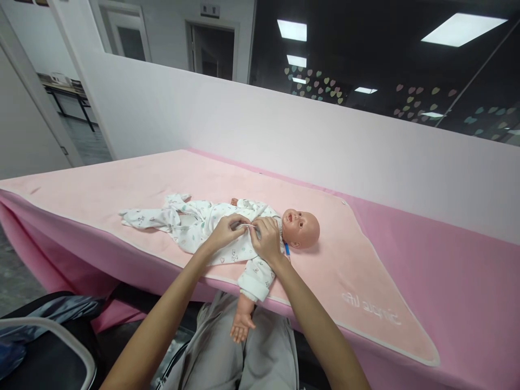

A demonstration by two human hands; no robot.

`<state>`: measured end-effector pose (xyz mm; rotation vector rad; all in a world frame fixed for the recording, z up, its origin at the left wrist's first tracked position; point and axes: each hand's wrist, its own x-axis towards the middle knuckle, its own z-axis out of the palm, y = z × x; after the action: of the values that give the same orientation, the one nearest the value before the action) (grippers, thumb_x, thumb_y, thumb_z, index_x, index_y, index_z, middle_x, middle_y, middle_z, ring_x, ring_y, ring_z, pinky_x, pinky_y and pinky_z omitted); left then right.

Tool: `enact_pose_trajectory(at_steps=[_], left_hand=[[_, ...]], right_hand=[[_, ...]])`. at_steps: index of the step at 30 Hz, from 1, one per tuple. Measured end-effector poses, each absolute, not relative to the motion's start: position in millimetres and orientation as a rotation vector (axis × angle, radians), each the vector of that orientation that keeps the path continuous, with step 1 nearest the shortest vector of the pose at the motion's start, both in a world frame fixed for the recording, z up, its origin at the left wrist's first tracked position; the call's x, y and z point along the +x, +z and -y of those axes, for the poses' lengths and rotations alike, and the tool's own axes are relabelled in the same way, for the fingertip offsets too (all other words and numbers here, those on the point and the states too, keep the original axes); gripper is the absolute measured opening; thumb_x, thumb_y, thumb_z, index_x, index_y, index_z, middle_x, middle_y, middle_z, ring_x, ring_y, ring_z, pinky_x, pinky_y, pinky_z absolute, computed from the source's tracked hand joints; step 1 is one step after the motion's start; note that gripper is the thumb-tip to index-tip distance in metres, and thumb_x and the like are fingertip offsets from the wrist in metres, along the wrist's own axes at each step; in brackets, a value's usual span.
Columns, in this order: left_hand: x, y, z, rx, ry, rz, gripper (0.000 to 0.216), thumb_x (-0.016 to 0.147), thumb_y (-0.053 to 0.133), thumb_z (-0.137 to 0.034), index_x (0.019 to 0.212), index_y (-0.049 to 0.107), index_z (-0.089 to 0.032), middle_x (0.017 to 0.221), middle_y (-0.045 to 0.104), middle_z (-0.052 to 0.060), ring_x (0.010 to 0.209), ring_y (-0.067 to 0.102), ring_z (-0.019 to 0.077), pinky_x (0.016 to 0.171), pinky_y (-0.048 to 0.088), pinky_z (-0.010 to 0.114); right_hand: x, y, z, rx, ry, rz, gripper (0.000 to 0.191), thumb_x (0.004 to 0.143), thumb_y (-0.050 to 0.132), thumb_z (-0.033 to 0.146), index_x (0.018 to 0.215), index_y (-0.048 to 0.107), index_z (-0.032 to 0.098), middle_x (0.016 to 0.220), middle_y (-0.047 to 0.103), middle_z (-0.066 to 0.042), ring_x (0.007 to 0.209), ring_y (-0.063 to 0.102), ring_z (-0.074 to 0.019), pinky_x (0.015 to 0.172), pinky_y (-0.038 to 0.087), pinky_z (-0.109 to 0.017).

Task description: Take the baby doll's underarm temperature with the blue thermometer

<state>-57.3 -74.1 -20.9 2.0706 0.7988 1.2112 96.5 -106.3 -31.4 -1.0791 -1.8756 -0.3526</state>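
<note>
A baby doll (pixel 303 228) lies on its back with its head to the right, dressed in a white patterned romper (pixel 233 252). Over the doll's chest, my left hand (pixel 228 230) pinches the edge of the romper's front. Close beside it, my right hand (pixel 266 237) pinches the same front, just below the doll's neck. A thin white strip of the garment, perhaps a tie, shows between my fingertips. One doll arm (pixel 242 319) hangs over the table's near edge, its sleeve cuff folded back. The romper's legs (pixel 150 218) stretch to the left.
A pale pink mat (pixel 349 276) covers much of the pink-draped table (pixel 467 260). Something small and blue (pixel 287 249) lies by the doll's neck. Behind stands a white wall (pixel 203 103) with dark glass above. A chair (pixel 52 336) is at the lower left.
</note>
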Motion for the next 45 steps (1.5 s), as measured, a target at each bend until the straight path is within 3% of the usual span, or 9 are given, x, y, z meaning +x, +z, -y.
enact_pose_trajectory(at_steps=[6, 15, 21, 28, 33, 36, 41, 45], left_hand=[[-55.6, -16.3, 77.9, 2.13, 1.229, -0.874, 0.019, 0.079, 0.055, -0.033, 0.081, 0.062, -0.016, 0.084, 0.064, 0.005, 0.081, 0.059, 0.0176, 0.074, 0.046, 0.027], [-105.1, -31.6, 85.7, 2.304, 1.316, -1.147, 0.027, 0.074, 0.06, -0.045, 0.084, 0.067, -0.021, 0.094, 0.065, 0.005, 0.093, 0.058, 0.0218, 0.085, 0.044, 0.032], [-121.1, -30.1, 90.7, 2.139, 1.086, -1.009, 0.031, 0.078, 0.054, -0.045, 0.087, 0.068, -0.019, 0.103, 0.064, 0.008, 0.1, 0.056, 0.0234, 0.088, 0.044, 0.034], [-115.9, -29.5, 92.2, 2.059, 1.14, -1.13, 0.033, 0.085, 0.041, -0.047, 0.083, 0.059, -0.018, 0.082, 0.064, 0.003, 0.079, 0.056, 0.0187, 0.071, 0.043, 0.026], [-110.9, -28.1, 92.2, 2.077, 1.159, -1.208, 0.035, 0.086, 0.038, -0.046, 0.084, 0.06, -0.019, 0.084, 0.065, 0.003, 0.081, 0.057, 0.0194, 0.073, 0.041, 0.025], [-112.8, -25.3, 93.7, 2.047, 1.098, -1.173, 0.035, 0.084, 0.042, -0.047, 0.086, 0.063, -0.019, 0.088, 0.066, 0.003, 0.083, 0.058, 0.0198, 0.072, 0.043, 0.026], [-118.1, -24.7, 93.5, 2.071, 1.052, -1.153, 0.034, 0.068, 0.064, -0.048, 0.089, 0.067, -0.02, 0.098, 0.066, 0.005, 0.093, 0.058, 0.023, 0.079, 0.045, 0.027], [-116.8, -25.7, 93.1, 2.039, 1.094, -1.195, 0.033, 0.071, 0.061, -0.049, 0.087, 0.068, -0.02, 0.096, 0.068, 0.005, 0.091, 0.059, 0.0233, 0.078, 0.045, 0.028]], right_hand=[[97.5, -32.0, 106.8, -1.027, -0.364, 1.852, 0.011, 0.086, 0.047, 0.022, 0.077, 0.052, 0.019, 0.08, 0.06, -0.003, 0.081, 0.05, -0.0163, 0.08, 0.036, -0.032], [97.1, -31.4, 106.5, -1.066, -0.405, 1.835, 0.011, 0.085, 0.045, 0.022, 0.076, 0.051, 0.019, 0.081, 0.059, -0.004, 0.08, 0.048, -0.0173, 0.079, 0.035, -0.032], [98.0, -32.6, 105.6, -1.104, -0.381, 1.825, 0.013, 0.086, 0.045, 0.023, 0.075, 0.051, 0.019, 0.077, 0.058, -0.004, 0.078, 0.048, -0.0176, 0.077, 0.034, -0.032], [98.3, -32.0, 105.7, -1.108, -0.408, 1.839, 0.012, 0.085, 0.046, 0.022, 0.074, 0.051, 0.019, 0.076, 0.058, -0.003, 0.076, 0.048, -0.017, 0.078, 0.034, -0.032], [98.0, -31.1, 105.8, -1.113, -0.417, 1.838, 0.013, 0.085, 0.046, 0.022, 0.074, 0.051, 0.019, 0.074, 0.057, -0.003, 0.075, 0.048, -0.017, 0.078, 0.034, -0.031], [98.0, -31.0, 105.7, -1.128, -0.408, 1.83, 0.014, 0.085, 0.046, 0.022, 0.073, 0.051, 0.019, 0.073, 0.057, -0.003, 0.075, 0.047, -0.0172, 0.077, 0.034, -0.031], [97.9, -30.8, 106.0, -1.131, -0.402, 1.827, 0.014, 0.085, 0.045, 0.021, 0.072, 0.051, 0.019, 0.072, 0.057, -0.003, 0.075, 0.048, -0.0171, 0.077, 0.034, -0.031], [98.2, -30.9, 106.1, -1.115, -0.407, 1.816, 0.015, 0.085, 0.045, 0.022, 0.072, 0.051, 0.019, 0.071, 0.057, -0.003, 0.074, 0.048, -0.0174, 0.076, 0.034, -0.032]])
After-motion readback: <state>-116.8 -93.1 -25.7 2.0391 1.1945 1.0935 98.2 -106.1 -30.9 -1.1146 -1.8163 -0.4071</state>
